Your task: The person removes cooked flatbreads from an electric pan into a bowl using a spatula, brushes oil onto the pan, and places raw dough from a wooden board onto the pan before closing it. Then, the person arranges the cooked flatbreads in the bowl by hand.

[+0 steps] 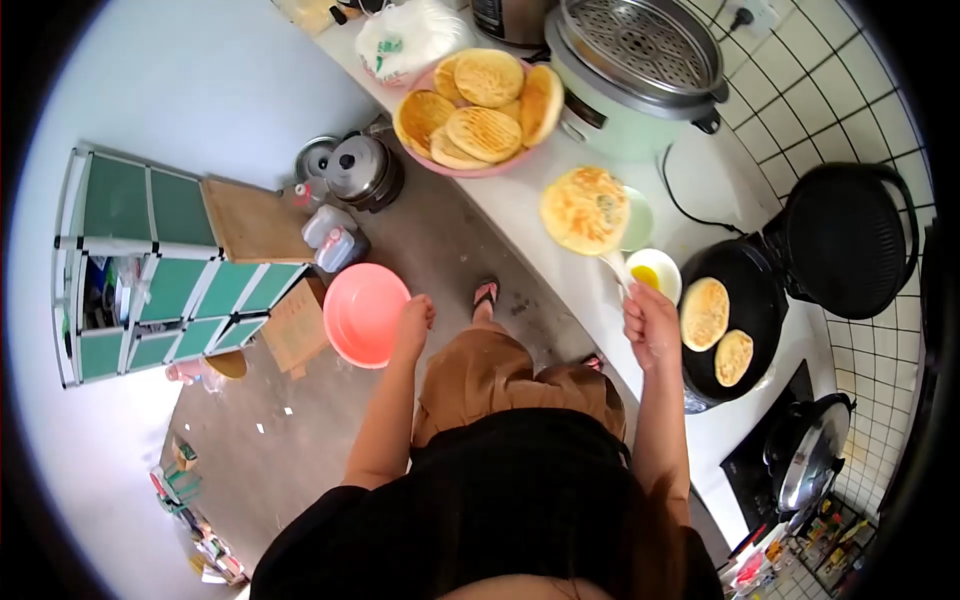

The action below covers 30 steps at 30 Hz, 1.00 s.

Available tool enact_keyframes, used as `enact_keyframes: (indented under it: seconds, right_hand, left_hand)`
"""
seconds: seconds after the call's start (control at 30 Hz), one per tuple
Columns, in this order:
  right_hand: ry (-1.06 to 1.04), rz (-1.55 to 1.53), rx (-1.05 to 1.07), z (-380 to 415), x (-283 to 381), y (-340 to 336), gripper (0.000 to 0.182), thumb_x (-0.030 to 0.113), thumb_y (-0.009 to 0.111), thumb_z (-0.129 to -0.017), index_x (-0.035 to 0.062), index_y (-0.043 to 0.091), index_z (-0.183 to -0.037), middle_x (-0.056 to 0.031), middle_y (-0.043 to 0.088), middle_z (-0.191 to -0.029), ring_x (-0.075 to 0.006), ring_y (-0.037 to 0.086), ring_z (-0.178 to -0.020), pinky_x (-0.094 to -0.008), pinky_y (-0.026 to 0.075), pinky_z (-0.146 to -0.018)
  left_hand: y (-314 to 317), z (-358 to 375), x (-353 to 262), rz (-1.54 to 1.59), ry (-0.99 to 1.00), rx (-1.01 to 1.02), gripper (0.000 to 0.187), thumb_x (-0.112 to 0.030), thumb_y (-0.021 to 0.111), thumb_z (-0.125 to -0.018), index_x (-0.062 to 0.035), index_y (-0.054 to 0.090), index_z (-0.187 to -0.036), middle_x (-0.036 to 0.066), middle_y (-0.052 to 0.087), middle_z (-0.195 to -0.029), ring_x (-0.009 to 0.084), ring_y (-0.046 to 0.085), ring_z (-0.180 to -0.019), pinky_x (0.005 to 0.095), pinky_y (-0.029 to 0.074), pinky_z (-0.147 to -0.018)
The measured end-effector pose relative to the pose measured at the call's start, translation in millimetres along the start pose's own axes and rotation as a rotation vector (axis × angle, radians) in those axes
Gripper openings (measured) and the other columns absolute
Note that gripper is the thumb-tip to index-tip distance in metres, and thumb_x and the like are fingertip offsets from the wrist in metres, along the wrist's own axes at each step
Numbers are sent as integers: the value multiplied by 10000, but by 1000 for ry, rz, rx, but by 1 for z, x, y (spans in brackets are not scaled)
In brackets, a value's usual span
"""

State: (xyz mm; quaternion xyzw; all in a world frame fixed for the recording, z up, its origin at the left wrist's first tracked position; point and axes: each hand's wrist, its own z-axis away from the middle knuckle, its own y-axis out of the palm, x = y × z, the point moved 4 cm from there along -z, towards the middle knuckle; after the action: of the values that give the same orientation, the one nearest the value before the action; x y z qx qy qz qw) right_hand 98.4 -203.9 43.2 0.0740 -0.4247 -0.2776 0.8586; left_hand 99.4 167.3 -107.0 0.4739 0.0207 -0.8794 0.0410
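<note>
Our right hand (pixel 650 325) is closed around the handle of a white utensil (pixel 614 263), and at its far end we see a browned flatbread (pixel 584 210), over the counter (pixel 520 200) and partly covering a pale green plate (pixel 639 220) from our view. The utensil's head is hidden, so we cannot tell how well it supports the bread. In our judgement, good work here means a level wrist and slow movement, with clear room over the white bowl (pixel 675 268) of yellow liquid (pixel 645 276) just beside the handle. Two other flatbreads (pixel 705 313) lie in the open electric griddle (pixel 748 285) near this hand. Our left hand (pixel 416 318) has its fingers curled together, with nothing visible in it; it may help to steady the bread's edge
</note>
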Motion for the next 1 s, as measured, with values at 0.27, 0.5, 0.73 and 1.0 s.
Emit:
enact_keyframes:
  seconds: [0.27,0.5,0.73,1.0]
  right_hand:
    - [85,-229,201,-135,-14,169,116,112,467,-876,8,507,-904,26,408,-608,-33,263,-425,-183,178,-355]
    - [80,-119,94,-67,-36,146,208,158,461,-884,-7,528,-993,45,370,-592,-33,256,-422,-186,179,-360]
    - [-297,90,-565,39,-20,-43,154,163,519,-871,35,559,-948,38,448,-585,-10,308,-393,-156,211,-343]
    - [-318,876,-1020,142,-2,-212,252,168,511,-843,-8,611,-994,4,479,-549,-73,439,-488,-238,352,-457]
  left_hand:
    - [-96,-41,-71,-47,47,50,101,-87,399,-747,-84,427,-649,-42,360,-574,60,317,-515,205,261,-458]
    - [-103,-80,-84,-223,29,127,128,-108,400,-741,-80,442,-623,-35,395,-567,59,337,-503,209,263,-446]
    - [-42,-127,-85,-174,55,326,133,-112,395,-734,-86,448,-615,-48,375,-552,46,326,-496,206,246,-438]
    - [47,-105,-102,-264,100,409,130,-74,400,-726,-97,426,-600,-44,356,-538,48,301,-474,203,226,-435]
